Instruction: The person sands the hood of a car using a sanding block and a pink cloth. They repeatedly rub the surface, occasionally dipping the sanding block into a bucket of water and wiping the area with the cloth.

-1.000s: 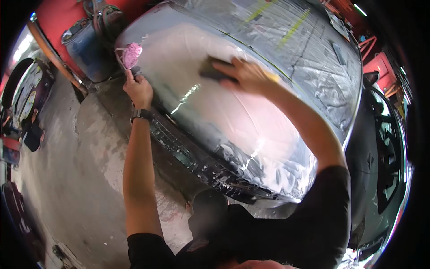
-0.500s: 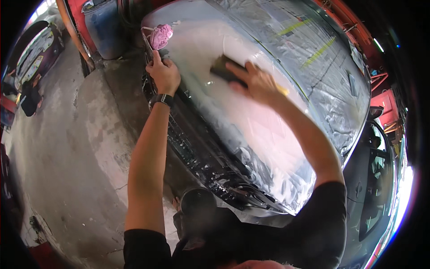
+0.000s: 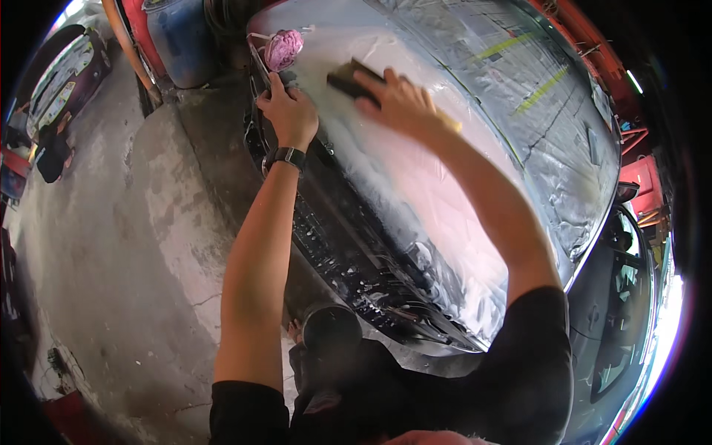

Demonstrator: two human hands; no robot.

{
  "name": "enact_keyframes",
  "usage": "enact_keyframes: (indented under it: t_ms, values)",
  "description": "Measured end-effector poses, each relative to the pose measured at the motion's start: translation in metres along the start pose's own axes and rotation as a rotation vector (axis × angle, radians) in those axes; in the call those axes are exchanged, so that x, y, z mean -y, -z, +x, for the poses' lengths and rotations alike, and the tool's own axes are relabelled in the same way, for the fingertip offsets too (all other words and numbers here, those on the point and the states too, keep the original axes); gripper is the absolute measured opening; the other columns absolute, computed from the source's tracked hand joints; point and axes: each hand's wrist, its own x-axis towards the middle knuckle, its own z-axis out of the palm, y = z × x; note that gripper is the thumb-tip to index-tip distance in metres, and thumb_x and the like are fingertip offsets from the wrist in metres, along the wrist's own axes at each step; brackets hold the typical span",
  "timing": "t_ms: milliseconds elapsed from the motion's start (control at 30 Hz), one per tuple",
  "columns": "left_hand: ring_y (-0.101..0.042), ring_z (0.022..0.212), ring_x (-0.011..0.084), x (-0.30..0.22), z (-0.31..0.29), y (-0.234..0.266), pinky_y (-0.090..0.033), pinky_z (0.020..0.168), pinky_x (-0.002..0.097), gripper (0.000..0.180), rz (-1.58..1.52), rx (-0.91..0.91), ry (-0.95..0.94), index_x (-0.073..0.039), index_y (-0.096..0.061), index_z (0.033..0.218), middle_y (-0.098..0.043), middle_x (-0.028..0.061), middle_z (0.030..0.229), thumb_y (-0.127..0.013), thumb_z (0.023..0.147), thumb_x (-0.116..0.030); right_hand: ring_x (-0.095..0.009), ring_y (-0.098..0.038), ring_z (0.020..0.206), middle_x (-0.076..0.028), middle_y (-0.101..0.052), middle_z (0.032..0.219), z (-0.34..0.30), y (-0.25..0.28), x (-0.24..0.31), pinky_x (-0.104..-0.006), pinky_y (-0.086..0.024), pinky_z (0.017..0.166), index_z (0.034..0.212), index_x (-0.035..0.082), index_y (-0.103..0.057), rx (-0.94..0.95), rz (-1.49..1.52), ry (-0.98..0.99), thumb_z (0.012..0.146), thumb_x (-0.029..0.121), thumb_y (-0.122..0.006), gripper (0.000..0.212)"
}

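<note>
Left hand (image 3: 289, 111) is stretched out, curled over the front edge of the wet hood (image 3: 415, 193), gripping it. Right hand (image 3: 397, 100) presses flat on a dark sponge (image 3: 350, 80); fingers hide its near half. Pink cloth (image 3: 283, 49) sits just beyond the left hand.

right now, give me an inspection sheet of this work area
surface: pale car hood, wet and soapy, foam running down to the dark front grille
job's things: dark sanding block or sponge flat on the hood; pink cloth wad lying at the hood's edge
clutter: nothing seen on the hood beyond those
hands: right hand pressed on the block; left hand, with a black wristwatch, braced on the hood edge just below the cloth
cables: nothing seen
surroundings: masking film with yellow-green tape over the windscreen; blue drum; stained concrete floor; another car at far left
</note>
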Motion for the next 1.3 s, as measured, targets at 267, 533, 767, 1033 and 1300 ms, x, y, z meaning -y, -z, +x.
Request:
enact_keyframes:
  t_ms: [267,533,767,1033,1300]
  values:
    - [-0.047,0.111,0.0497,-0.015,-0.004,-0.02,-0.039,0.102,0.0484,0.058,-0.071,0.069,0.005,0.002,-0.032,0.151,-0.033,0.0407,0.132,-0.044,0.097,-0.013,-0.041,-0.057,0.121,-0.022,-0.053,0.132,0.084,-0.038,-0.035,-0.0546,-0.051,0.094,0.134,0.016,-0.055,-0.055,-0.056,-0.215,0.096,0.048,-0.054,0.051]
    - [-0.043,0.113,0.0441,-0.009,-0.006,-0.009,-0.037,0.102,0.0452,0.057,-0.017,-0.002,-0.043,0.008,-0.036,0.148,-0.045,0.0382,0.123,-0.045,0.096,-0.015,-0.042,-0.057,0.12,-0.023,-0.053,0.13,0.083,-0.018,-0.01,-0.0572,-0.05,0.094,0.144,0.025,-0.048,-0.02,-0.067,-0.161,0.098,0.051,-0.05,0.053]
    - [-0.042,0.116,0.0417,-0.008,-0.004,-0.017,-0.037,0.102,0.0432,0.058,-0.014,0.006,0.001,0.009,-0.036,0.147,-0.049,0.0381,0.122,-0.044,0.096,-0.016,-0.041,-0.06,0.117,-0.022,-0.054,0.13,0.092,-0.03,-0.013,-0.0543,-0.053,0.091,0.144,0.022,-0.048,0.059,-0.074,-0.186,0.099,0.049,-0.05,0.053]
    - [-0.045,0.113,0.0484,-0.011,-0.003,-0.007,-0.039,0.102,0.0467,0.059,-0.047,0.053,-0.021,0.004,-0.03,0.151,-0.032,0.0404,0.131,-0.045,0.098,-0.014,-0.037,-0.059,0.119,-0.018,-0.055,0.128,0.058,-0.005,-0.056,-0.0539,-0.052,0.093,0.145,0.03,-0.049,-0.012,-0.075,-0.154,0.095,0.055,-0.052,0.055]
    - [-0.046,0.113,0.0445,-0.001,0.001,-0.014,-0.038,0.103,0.0448,0.057,0.009,-0.005,0.006,0.007,-0.04,0.146,-0.048,0.0382,0.125,-0.046,0.095,-0.017,-0.038,-0.06,0.112,-0.021,-0.055,0.125,0.002,-0.018,-0.035,-0.0525,-0.053,0.086,0.142,0.024,-0.051,-0.078,-0.015,-0.042,0.095,0.05,-0.055,0.054]
